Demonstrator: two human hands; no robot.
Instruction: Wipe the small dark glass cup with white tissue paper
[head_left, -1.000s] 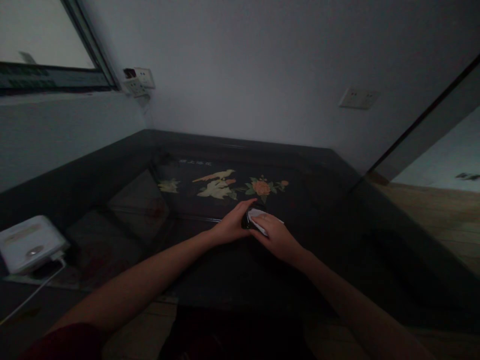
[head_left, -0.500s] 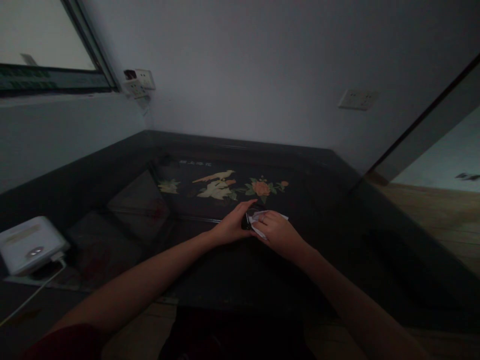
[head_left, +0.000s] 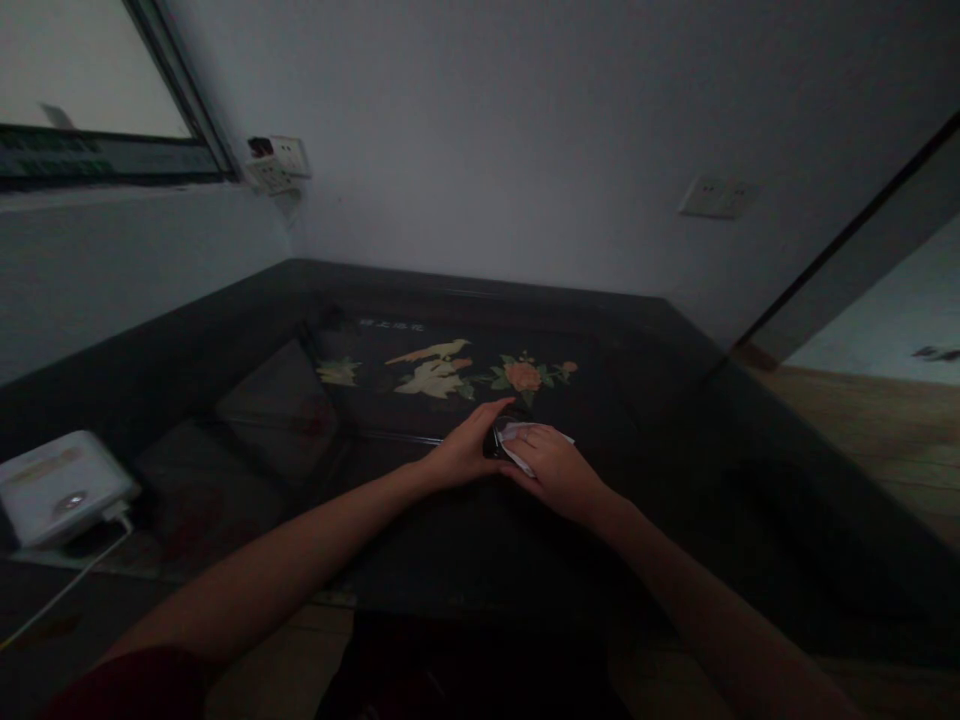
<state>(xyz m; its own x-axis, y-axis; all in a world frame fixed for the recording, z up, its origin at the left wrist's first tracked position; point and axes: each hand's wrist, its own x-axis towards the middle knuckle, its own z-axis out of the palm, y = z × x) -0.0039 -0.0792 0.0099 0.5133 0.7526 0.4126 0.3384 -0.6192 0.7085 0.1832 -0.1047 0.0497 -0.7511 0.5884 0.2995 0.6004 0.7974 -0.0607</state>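
Note:
My left hand (head_left: 466,448) is wrapped round the left side of a small dark, shiny object (head_left: 492,440), its kind hidden by the fingers and the dim light. A crumpled white tissue (head_left: 517,431) lies against that object. With bent fingers my right hand (head_left: 553,466) presses the tissue onto the object's right side. Both hands are over the dark table (head_left: 450,560), just in front of its flower and bird picture (head_left: 435,375).
On the table's left stands a white box-shaped device (head_left: 66,490) with a white cable (head_left: 67,592) plugged in. Wall sockets (head_left: 718,197) are on the wall behind, and more sockets (head_left: 279,165) sit in the corner. A window (head_left: 82,90) is at upper left.
My right hand's fingers have shifted slightly on the tissue, lying flatter against the dark object. My left hand has kept its place and grip.

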